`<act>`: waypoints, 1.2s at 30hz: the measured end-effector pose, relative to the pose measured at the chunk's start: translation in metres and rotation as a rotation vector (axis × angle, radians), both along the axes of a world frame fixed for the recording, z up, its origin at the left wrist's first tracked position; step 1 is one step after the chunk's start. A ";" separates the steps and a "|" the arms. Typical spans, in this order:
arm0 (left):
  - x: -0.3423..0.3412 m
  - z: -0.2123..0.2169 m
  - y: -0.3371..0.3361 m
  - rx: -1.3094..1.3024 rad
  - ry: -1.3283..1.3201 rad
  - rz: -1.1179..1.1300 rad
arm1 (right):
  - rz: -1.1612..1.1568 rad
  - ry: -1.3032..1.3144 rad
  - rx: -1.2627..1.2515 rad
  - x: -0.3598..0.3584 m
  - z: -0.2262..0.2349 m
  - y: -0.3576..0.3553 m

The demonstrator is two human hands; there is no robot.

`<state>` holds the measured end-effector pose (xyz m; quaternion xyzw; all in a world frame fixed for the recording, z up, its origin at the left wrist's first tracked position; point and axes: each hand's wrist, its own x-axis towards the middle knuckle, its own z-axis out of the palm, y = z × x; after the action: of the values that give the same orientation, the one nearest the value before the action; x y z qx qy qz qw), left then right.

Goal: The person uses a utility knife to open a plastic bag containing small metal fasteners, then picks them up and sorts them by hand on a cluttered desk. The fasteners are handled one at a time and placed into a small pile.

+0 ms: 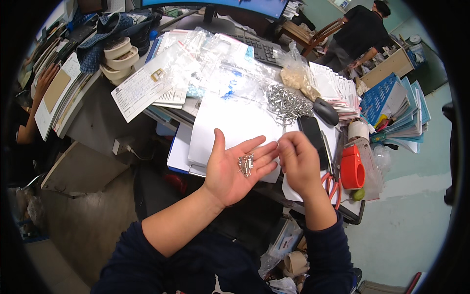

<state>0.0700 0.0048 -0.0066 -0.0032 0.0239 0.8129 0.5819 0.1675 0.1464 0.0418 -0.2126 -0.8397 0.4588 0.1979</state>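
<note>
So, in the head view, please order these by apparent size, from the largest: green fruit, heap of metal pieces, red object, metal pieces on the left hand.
1. Metal heap
2. Red object
3. Metal pieces on the left hand
4. Green fruit

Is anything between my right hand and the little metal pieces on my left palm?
Nothing visible blocks the right hand: only the outstretched fingers of the left hand lie between, leaving the small metal pieces uncovered.

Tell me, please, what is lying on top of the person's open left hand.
A small heap of silvery metal pieces lies on the left hand. The pieces overlap, so any underneath, and the part of the palm they cover, cannot be seen.
</note>
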 end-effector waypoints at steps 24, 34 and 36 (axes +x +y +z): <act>-0.015 0.007 0.018 -0.147 0.050 0.103 | -0.240 0.439 -1.075 0.025 -0.018 0.045; -0.009 0.012 0.030 -0.091 0.051 0.109 | -0.167 0.200 -0.718 0.005 0.000 0.008; -0.005 0.010 0.032 -0.055 0.095 0.117 | -0.055 0.209 -0.237 -0.003 -0.014 -0.011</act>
<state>0.0654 0.0370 0.0033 0.0180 0.0734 0.8439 0.5312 0.1647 0.1356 0.0275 -0.2082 -0.7486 0.5686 0.2702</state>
